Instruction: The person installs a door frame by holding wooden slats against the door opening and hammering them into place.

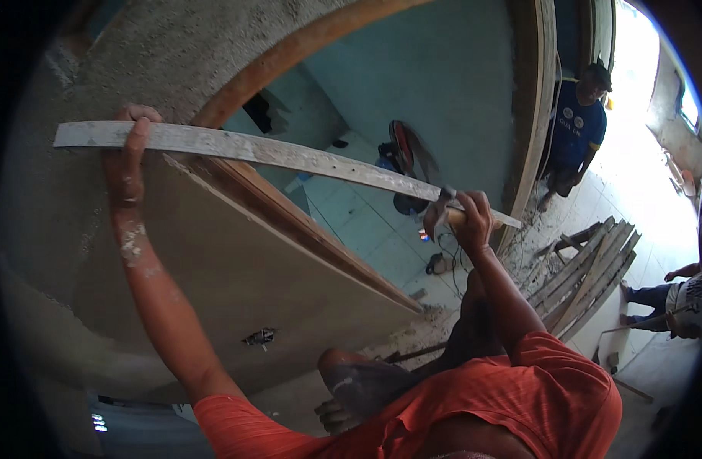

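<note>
A long, pale, plaster-smeared straightedge [290, 157] stretches across the wooden door frame [282, 218], its far end over the grey plastered wall [190, 260]. My left hand [130, 168] is closed around it near the left end, one finger laid over its face. Toward the right end, my right hand [476, 220] is closed on a small tan-handled tool [457, 217] and against the straightedge. A grey part of that tool shows at the bar's edge; its exact kind is hard to make out. Dried plaster spots my left forearm.
Planks [596, 268] lie stacked at the right. A person in a dark blue shirt [571, 126] is beside the frame; another person [676, 302] stands at the far right. Through the opening show a tiled floor [359, 222] and cables. A wall box [259, 336] sits in the plaster.
</note>
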The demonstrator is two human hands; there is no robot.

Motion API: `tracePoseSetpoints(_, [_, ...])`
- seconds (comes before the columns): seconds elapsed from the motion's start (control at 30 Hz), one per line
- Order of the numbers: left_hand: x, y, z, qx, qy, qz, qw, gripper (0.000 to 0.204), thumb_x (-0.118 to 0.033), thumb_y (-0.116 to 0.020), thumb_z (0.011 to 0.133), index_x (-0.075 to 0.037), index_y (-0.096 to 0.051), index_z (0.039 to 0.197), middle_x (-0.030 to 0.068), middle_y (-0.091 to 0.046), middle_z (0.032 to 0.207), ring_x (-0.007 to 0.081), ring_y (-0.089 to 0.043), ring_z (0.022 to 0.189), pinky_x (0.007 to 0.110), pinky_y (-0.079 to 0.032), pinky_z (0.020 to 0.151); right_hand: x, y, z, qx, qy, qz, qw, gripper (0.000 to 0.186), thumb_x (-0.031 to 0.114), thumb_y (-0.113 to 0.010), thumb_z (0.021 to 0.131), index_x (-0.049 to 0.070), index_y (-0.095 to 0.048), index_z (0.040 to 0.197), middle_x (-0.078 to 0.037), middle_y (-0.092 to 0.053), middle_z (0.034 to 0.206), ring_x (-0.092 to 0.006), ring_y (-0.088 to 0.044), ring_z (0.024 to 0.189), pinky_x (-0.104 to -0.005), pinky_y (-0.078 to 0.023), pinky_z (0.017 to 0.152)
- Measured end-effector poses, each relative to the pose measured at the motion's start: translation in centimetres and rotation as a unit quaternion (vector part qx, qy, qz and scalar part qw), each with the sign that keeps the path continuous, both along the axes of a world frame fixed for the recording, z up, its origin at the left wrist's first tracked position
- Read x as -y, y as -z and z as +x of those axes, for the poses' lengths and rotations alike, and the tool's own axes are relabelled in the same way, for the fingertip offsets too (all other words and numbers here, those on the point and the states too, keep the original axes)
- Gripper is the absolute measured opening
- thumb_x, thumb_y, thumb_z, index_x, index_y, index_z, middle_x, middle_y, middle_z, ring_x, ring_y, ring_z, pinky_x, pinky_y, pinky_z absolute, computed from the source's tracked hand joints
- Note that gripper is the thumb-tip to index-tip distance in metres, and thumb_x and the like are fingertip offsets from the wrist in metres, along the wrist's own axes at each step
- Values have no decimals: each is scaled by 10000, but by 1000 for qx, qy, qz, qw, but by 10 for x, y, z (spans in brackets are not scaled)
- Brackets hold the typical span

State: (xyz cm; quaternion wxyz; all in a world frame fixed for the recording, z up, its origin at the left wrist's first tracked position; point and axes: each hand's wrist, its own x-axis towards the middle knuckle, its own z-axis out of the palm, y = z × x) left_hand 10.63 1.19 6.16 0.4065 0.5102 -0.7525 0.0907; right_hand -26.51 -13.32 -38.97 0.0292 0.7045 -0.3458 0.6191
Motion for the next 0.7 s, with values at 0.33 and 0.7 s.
tracePoseSetpoints(0.33, [-14,-18,2,87,49,78,992,397,-391,-756,868,-62,-672,1075,63,-682,1062,165,-630,1086,425,-118,1256,6,10,28,243,44,340,907,487,351,-872,781,52,-691,1121,-132,-684,767,-234,-656,670,-347,-521,686])
tracePoseSetpoints(0.7, [-10,-21,13,68,63,93,991,336,-339,-798,843,-85,-701,1041,37,-713,993,162,-658,1067,420,-125,1245,-14,-25,17,331,-128,376,856,399,401,-640,987,22,-629,1114,-24,-563,709,-108,-525,698,-304,-449,608])
